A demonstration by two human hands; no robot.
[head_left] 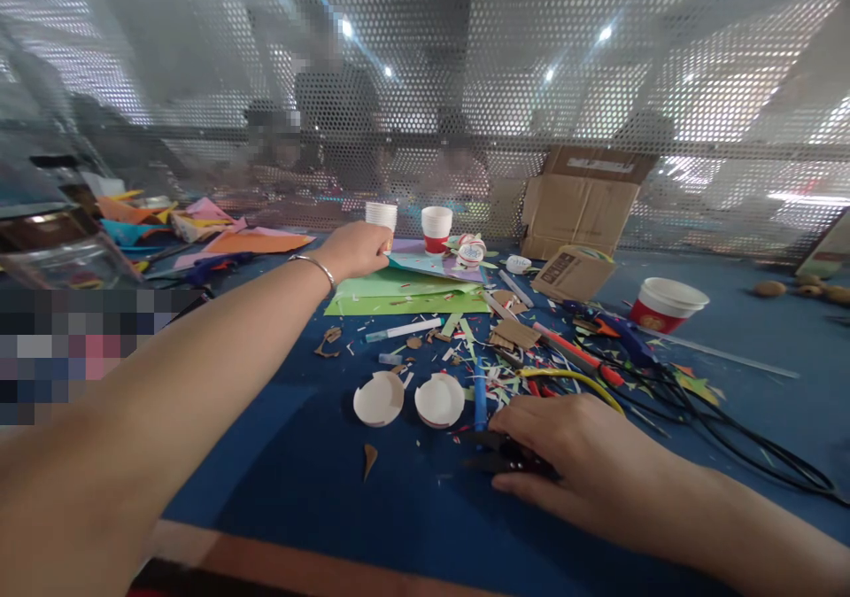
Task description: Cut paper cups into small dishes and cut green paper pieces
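Observation:
My left hand (359, 250) reaches forward over a stack of coloured paper, its fingers pinched at the raised left edge of a blue sheet of paper (425, 265). Green paper (405, 300) lies below that sheet. Closer to me, my right hand (564, 451) is wrapped around dark scissors (508, 457), whose blades point left and stand apart. Two cut white paper cup bottoms (378, 399) lie on the blue table just left of the blades. A small brown scrap (369, 461) rests in front of them.
Behind the papers stand a red and white cup stack (436, 230) and cardboard boxes (577, 207). Paper scraps, markers and a blue glue gun (628, 336) with a black cable cover the right side. Another red cup (668, 305) stands there. A glass jar (63, 247) is at left.

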